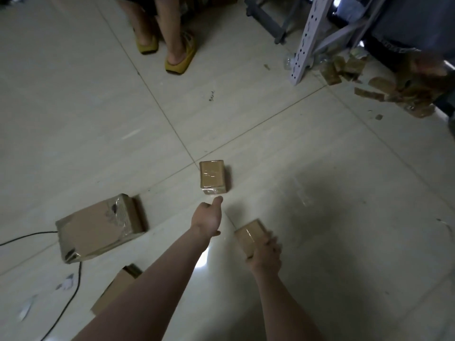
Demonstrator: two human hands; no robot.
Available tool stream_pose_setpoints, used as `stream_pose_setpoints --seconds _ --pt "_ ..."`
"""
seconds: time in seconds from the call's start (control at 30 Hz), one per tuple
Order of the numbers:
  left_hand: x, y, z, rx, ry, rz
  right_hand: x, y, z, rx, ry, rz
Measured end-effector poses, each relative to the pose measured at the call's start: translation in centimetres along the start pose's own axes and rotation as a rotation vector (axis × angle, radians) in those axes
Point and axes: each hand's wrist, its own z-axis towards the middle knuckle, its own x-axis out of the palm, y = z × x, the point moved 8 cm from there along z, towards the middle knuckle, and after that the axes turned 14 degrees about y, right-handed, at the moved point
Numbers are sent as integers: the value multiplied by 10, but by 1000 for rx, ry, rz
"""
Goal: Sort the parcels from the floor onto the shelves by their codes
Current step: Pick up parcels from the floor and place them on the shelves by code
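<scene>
Gripping a sealed parcel [250,236], right hand [267,257] flanks left hand [208,217] near taped parcel [213,177].

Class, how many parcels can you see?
4: small parcel mid-floor; large parcel at left; held parcel in the right hand; hidden parcel partly under the left arm. Blurred heap by rack may hold more.

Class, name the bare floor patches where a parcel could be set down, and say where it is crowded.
Free: the tiles between the slippered feet and the small parcel, and those right of the right hand with its held parcel. Crowded: lower left, around the large parcel, cable and flat box; also the scraps by the shelf post.
</scene>
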Motion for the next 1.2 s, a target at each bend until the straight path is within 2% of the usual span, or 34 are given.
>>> stream_pose_setpoints --seconds 0.1,0.23,0.3,0.43,0.57,0.67,0.8,0.93,1.03,1.1,1.2 --pt "-18 -5 -6 10 -47 -33 -16 6 -7 -54 -62 59" --pt "-29 -33 -45 19 -87 -68 -58 8 -60 -32 -112 587" --pt "-25 -51 -68 39 -84 -76 -77 11 -86 -109 -144 847" --pt "-5 -120 -159 98 0 -63 -163 21 -193 -278 -167 1124" --pt "10 -219 -268 219 52 57 -268 42 -311 -463 -160 1304" --pt "17 -299 -356 329 89 115 -352 53 -410 -597 -300 1276" --pt "20 -397 -484 474 172 92 -455 59 -561 -792 -584 1209" --pt "23 -475 -617 775 169 171 -533 46 -711 -864 -1005 934" --pt "32 -511 -710 976 244 221 -574 36 -809 -945 -1289 680" --pt "39 -525 -762 1022 319 217 -593 29 -866 -987 -1480 516" --pt "49 -540 -823 977 430 147 -611 14 -932 -995 -1729 327"
